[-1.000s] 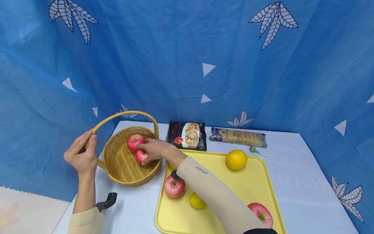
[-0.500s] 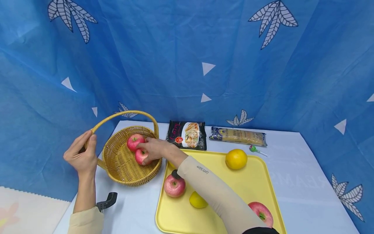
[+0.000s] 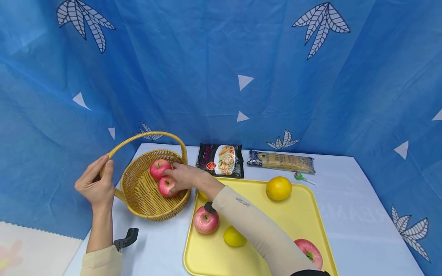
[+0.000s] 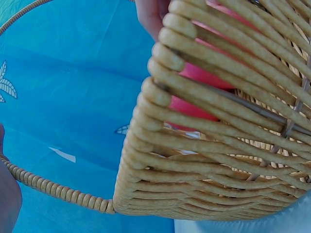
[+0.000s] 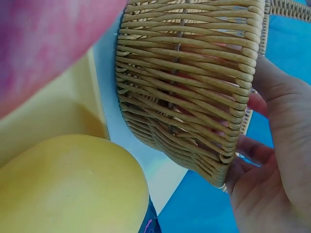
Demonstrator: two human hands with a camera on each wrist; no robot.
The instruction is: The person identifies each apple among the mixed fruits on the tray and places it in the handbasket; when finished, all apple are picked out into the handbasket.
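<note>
My left hand (image 3: 98, 184) pinches the handle of a round wicker basket (image 3: 138, 207) and holds it tilted to the left side. Two red apples lie in the basket, one farther back (image 3: 160, 169) and one nearer (image 3: 166, 186). Reaching over the basket's right rim, my right hand (image 3: 186, 177) has its thumb and fingers round the nearer apple. In the right wrist view that hand (image 5: 277, 145) crosses the rim, and the weave hides most of the apple. The left wrist view shows red apple skin through the basket wall (image 4: 218, 131).
A yellow tray (image 3: 297, 214) bears a red apple (image 3: 206, 220), a lemon (image 3: 235, 236), an orange-yellow fruit (image 3: 279, 188), another apple (image 3: 309, 253) and a partly hidden yellow fruit. Behind it lie a black noodle packet (image 3: 221, 161), a pasta packet (image 3: 281, 161) and a lollipop (image 3: 304, 178).
My right hand has shifted very slightly, and more of the nearer apple's top shows. The left hand keeps its hold on the handle.
</note>
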